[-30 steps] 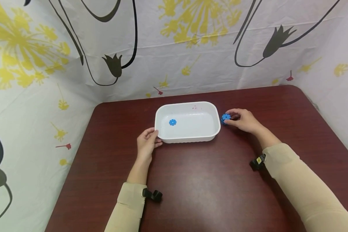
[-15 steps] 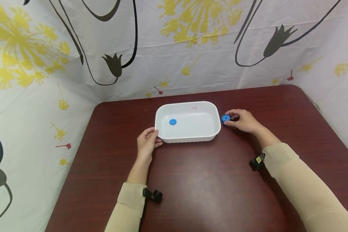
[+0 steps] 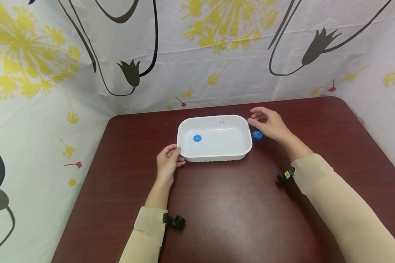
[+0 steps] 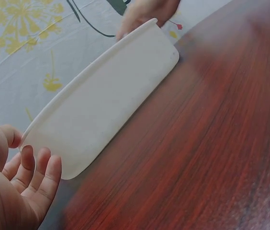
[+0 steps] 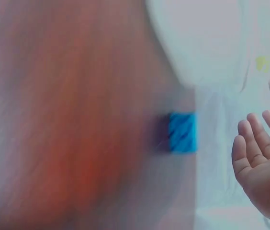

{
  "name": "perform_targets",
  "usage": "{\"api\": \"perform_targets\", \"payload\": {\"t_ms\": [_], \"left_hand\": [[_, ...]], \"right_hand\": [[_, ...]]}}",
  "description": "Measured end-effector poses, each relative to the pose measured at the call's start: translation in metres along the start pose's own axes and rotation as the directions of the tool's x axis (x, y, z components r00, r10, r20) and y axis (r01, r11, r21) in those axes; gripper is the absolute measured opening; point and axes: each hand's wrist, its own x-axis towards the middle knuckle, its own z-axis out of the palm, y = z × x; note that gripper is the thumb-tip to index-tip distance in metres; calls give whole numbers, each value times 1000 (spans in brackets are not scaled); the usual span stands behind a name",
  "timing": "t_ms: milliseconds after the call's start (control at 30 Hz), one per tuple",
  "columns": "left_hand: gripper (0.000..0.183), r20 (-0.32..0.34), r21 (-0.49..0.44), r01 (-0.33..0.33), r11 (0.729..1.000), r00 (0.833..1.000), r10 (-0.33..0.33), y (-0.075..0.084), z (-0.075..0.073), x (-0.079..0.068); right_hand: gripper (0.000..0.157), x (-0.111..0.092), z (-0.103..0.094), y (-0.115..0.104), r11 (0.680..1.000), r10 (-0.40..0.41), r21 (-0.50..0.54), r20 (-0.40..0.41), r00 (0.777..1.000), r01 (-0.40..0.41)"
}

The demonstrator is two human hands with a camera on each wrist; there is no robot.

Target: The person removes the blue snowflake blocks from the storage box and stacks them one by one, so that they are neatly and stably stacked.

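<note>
A white plastic tub (image 3: 214, 158) stands toward the back of the table, one blue notched disc (image 3: 197, 138) lying on its floor. At its near left corner my left hand (image 3: 167, 162) pinches the rim, thumb on top and fingers below, as the left wrist view (image 4: 17, 182) also shows. Just right of the tub, a short stack of blue notched discs (image 3: 258, 136) stands on the table; the right wrist view shows the stack (image 5: 183, 132) from the side. Above and behind that stack is my right hand (image 3: 270, 124), fingers loosely bent and holding nothing, fingertips near the tub's right rim.
The dark red-brown wooden table (image 3: 224, 204) has a back edge close behind the tub. A white cloth (image 3: 171, 65) with yellow and dark flower prints hangs behind and at both sides. Black straps with small devices sit on both sleeves.
My right hand has let go of the disc stack and risen up and back, toward the tub's right rim. The stack stays on the table. My left hand keeps its hold on the tub.
</note>
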Motion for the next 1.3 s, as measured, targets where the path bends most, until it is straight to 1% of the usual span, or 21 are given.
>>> {"api": "perform_targets", "payload": {"t_ms": [133,300,467,500,533,700,733,833,933,1100,1167,1300], "left_hand": [[27,7,-3,-7,1000,1000,7,0,0,0],[26,9,-4,-13,1000,1000,13,-1,0,1],[25,7,-3,-12,1000,1000,12,-1,0,2],[25,7,-1,-10,1000,1000,10,-1,0,2],[25,8,0,-10,1000,1000,10,-1,0,2],[25,10,-4,-13,1000,1000,13,-2,0,3],[25,9,-6,-15,1000,1000,15,-2,0,3],[25,7,-8,-17,1000,1000,17,-2,1,3],[25,4,-10,-15,1000,1000,15,-2,2,2],[24,5,-6,-15,1000,1000,15,-3,2,2],[24,5,-4,-18,1000,1000,18,-3,1,2],[24,3,0,-18,1000,1000,18,-3,0,2]], "right_hand": [[49,9,10,-20,998,-22,65,21,1000,21],[46,17,27,-37,989,-57,139,37,998,52],[40,20,46,-49,978,-83,193,30,996,76],[38,18,48,-56,977,-86,200,34,996,77],[37,18,52,-58,976,-90,204,35,995,81],[33,17,68,-64,976,-107,199,80,991,89],[33,20,73,-60,975,-114,201,87,990,95],[34,21,82,-62,974,-123,205,114,986,97],[34,23,92,-63,977,-112,196,128,985,86],[36,26,108,-67,985,-73,165,153,985,47],[35,27,115,-70,985,-71,164,162,984,44],[35,31,127,-77,985,-94,163,178,980,65]]}}
